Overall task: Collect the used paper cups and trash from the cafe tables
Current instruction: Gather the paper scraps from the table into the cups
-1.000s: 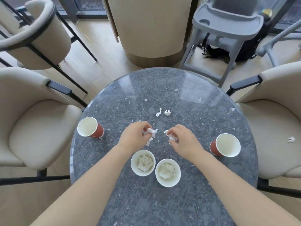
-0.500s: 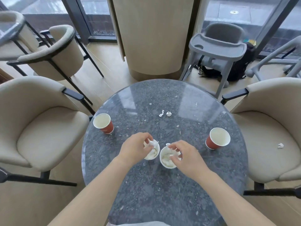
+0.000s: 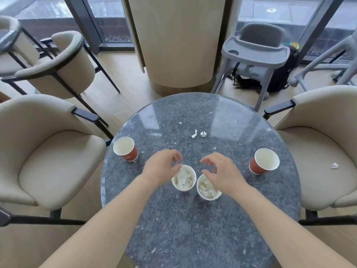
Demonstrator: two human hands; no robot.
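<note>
Our left hand (image 3: 164, 168) and right hand (image 3: 222, 172) hover loosely curled, empty, above 2 tissue-filled cups (image 3: 184, 189) on a table (image 3: 193, 229).

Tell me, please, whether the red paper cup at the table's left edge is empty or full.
Empty: the left red paper cup stands upright and its white inside shows nothing.

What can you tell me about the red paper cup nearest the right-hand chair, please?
The red paper cup stands upright on the grey table, near its right edge. Its outside is red, its inside and rim white, and it looks empty. Only the table touches it; the right hand is apart, to its left.
</note>
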